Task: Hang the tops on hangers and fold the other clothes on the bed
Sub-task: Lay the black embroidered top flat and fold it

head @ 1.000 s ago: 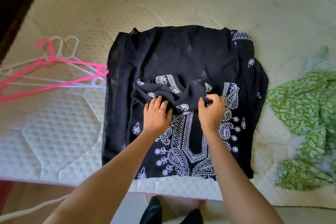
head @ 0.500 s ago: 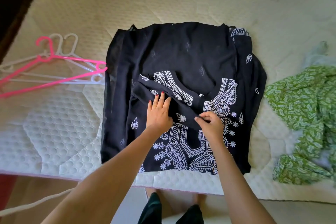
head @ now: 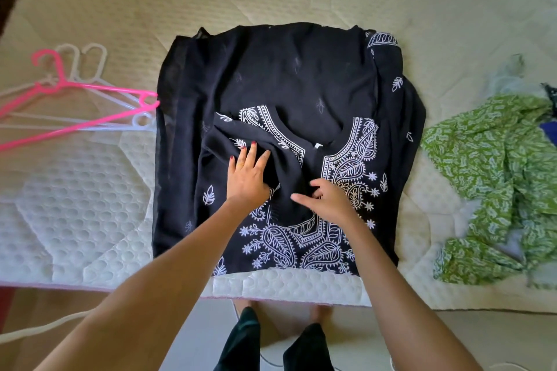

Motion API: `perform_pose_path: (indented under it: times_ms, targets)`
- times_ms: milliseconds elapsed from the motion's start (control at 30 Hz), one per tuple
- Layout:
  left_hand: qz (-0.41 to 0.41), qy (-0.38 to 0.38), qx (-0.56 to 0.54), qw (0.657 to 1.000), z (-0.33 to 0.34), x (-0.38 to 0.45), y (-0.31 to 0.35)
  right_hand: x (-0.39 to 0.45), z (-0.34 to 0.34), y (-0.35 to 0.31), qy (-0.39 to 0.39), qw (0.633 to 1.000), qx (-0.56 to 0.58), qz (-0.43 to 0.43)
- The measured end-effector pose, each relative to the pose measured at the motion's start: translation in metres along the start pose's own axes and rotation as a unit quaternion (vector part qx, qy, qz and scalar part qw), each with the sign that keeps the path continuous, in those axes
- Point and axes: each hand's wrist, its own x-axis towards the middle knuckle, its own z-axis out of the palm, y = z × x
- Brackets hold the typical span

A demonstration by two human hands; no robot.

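Bed: a cream and white quilted mattress (head: pixel 75 220) fills most of the head view; its near edge runs across the lower part of the frame.
Black top: a black top (head: pixel 289 84) with white paisley embroidery lies spread on the mattress at the centre, the embroidered neckline toward the near edge. A band of its fabric is folded across the neckline area from the left.
Left hand: the left hand (head: pixel 248 173) lies palm down on the folded band of the black top, fingers straight and slightly spread. It presses the cloth and grips nothing. A ring shows on one finger.
Right hand: the right hand (head: pixel 327 200) rests on the black top just right of the left hand, over the embroidered placket. Its fingers are loosely extended, with one finger pointing left; whether the thumb pinches any cloth cannot be told.
Pink hanger: a pink hanger (head: pixel 81 108) lies on the mattress to the left of the black top, its right end near the top's left edge.
White hangers: white hangers (head: pixel 90 69) lie under and beside the pink hanger, their hooks pointing to the far side.
Green garment: a green garment (head: pixel 494 178) with a pale leaf print lies crumpled on the mattress to the right, apart from the black top.
Floor: the person's feet and dark trouser legs (head: pixel 244 340) show below the mattress edge; a white cord (head: pixel 39 330) lies on the floor at the lower left.
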Motion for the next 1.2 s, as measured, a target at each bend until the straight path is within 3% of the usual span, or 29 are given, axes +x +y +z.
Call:
perform_pose_path:
  times_ms: [100,233,333,400,467,533,567,600,633,667,700,767,867,933,1033,1133,1200]
  targets:
    - [-0.005,-0.004,0.002,1.0,0.001,0.002,0.003,0.006,0.021,-0.009,0.04,0.998,-0.043,-0.038]
    - [-0.004,-0.003,0.007,1.0,-0.002,0.007,0.002,0.011,0.014,-0.023,0.164,0.97,0.176,-0.023]
    - [-0.013,-0.007,-0.005,1.0,-0.003,0.011,-0.003,0.014,0.002,-0.017,0.196,0.964,0.178,-0.016]
    - [-0.023,-0.006,-0.015,1.0,-0.003,0.012,-0.007,0.013,-0.012,-0.011,0.169,0.973,0.156,0.006]
    - [-0.03,-0.001,-0.026,0.999,-0.004,0.011,-0.011,0.01,-0.028,-0.003,0.086,0.961,0.258,0.042]
    - [-0.055,0.016,-0.072,0.996,-0.007,0.01,-0.015,0.001,-0.043,-0.002,-0.033,0.872,0.481,0.077]
    - [-0.079,0.027,-0.105,0.991,-0.008,0.01,-0.016,-0.001,-0.046,-0.001,-0.062,0.838,0.536,0.08]
    - [-0.103,0.04,-0.138,0.984,-0.009,0.011,-0.016,0.0,-0.046,0.002,-0.058,0.847,0.521,0.086]
    - [-0.124,0.057,-0.157,0.978,-0.009,0.013,-0.016,0.0,-0.043,0.004,-0.037,0.895,0.433,0.098]
    - [-0.139,0.072,-0.161,0.975,-0.01,0.015,-0.016,0.005,-0.039,0.009,-0.001,0.956,0.275,0.104]
    - [-0.145,0.082,-0.144,0.975,-0.011,0.016,-0.017,0.007,-0.035,0.013,0.036,0.989,0.106,0.101]
    - [-0.132,0.078,-0.076,0.985,-0.011,0.019,-0.019,0.01,-0.03,0.02,0.038,0.989,-0.095,0.106]
    - [-0.149,0.02,-0.035,0.988,-0.014,0.017,-0.021,0.002,-0.023,0.016,-0.029,0.963,-0.228,0.141]
    - [-0.173,-0.015,-0.045,0.984,-0.018,0.016,-0.019,0.003,-0.02,0.014,-0.015,0.967,-0.213,0.136]
    - [-0.189,-0.062,-0.041,0.979,-0.025,0.017,-0.016,0.001,-0.026,0.009,-0.055,0.991,-0.046,0.113]
    - [-0.202,-0.09,-0.042,0.974,-0.028,0.017,-0.016,-0.009,-0.038,0.006,-0.153,0.953,0.242,0.099]
    - [-0.217,-0.096,-0.049,0.97,-0.03,0.017,-0.015,-0.01,-0.038,0.014,-0.175,0.946,0.233,0.142]
